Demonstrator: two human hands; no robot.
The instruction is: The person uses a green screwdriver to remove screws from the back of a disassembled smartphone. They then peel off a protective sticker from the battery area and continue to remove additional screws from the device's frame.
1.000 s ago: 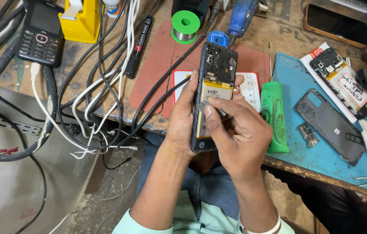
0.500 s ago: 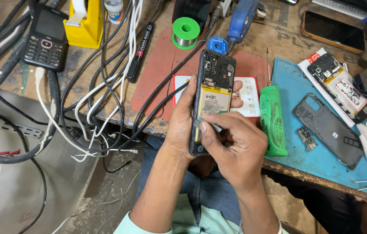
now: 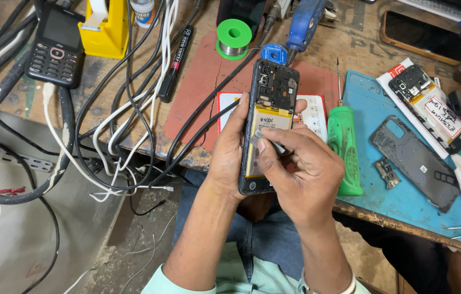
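Observation:
My left hand (image 3: 229,152) grips an opened smartphone (image 3: 271,90) by its left edge, back cover off, circuit board at the top and a yellow battery (image 3: 265,128) below. My right hand (image 3: 301,171) lies over the phone's lower right part. Its thumb and forefinger pinch a small thin metal tool (image 3: 270,142) whose tip rests against the battery. The phone is held upright above the front edge of the wooden workbench (image 3: 105,81), over my lap.
A green-handled screwdriver (image 3: 343,144), a grey phone back cover (image 3: 415,160) and a small part lie on a blue mat (image 3: 399,201) at right. A red mat (image 3: 203,81), solder spool (image 3: 234,37), black marker, keypad phone (image 3: 55,43), yellow tape dispenser and tangled cables crowd the left.
My right hand's fingers have shifted a little on the battery with the tool. The phone stays in my left hand in about the same place.

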